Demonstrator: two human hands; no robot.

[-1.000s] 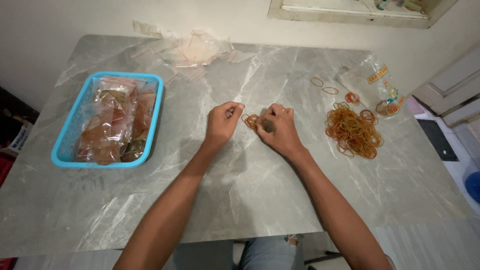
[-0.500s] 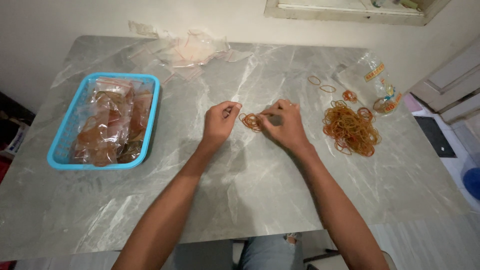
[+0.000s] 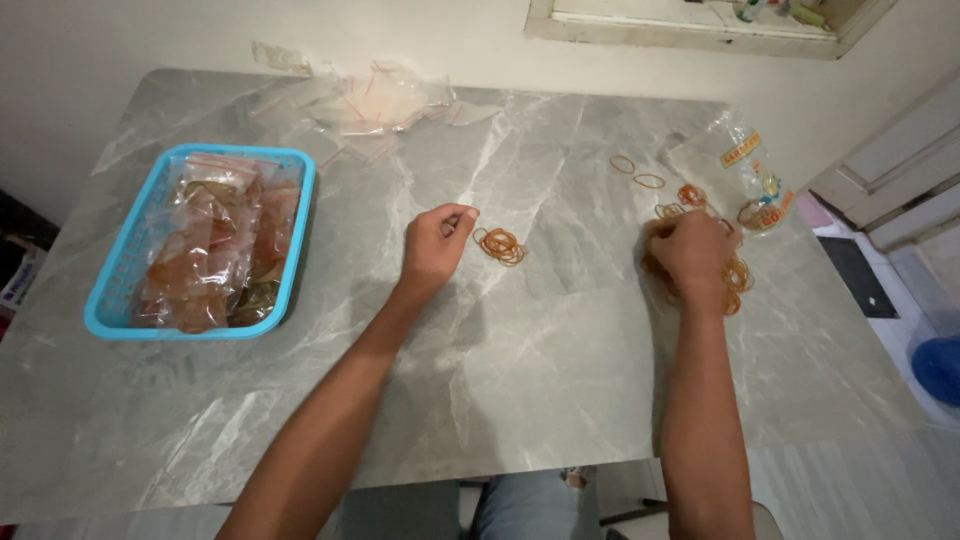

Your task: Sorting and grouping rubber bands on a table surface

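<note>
My left hand (image 3: 437, 245) rests on the grey marble table (image 3: 520, 380), fingers curled with the thumb against the index finger. Just to its right lies a small heap of orange rubber bands (image 3: 500, 245), a little apart from the fingertips. My right hand (image 3: 690, 255) is far to the right, fingers curled down into the big pile of rubber bands (image 3: 738, 278), gripping some of them. The hand hides most of that pile.
A blue plastic basket (image 3: 108, 322) with filled clear bags (image 3: 215, 250) stands at the left. Empty clear bags (image 3: 370, 100) lie at the back. Loose bands (image 3: 648, 181) and a printed clear bag (image 3: 750, 170) sit at the back right, near the table's right edge.
My right hand has left the small heap in the middle and moved right onto the big pile. The left hand has stayed beside the small heap.
</note>
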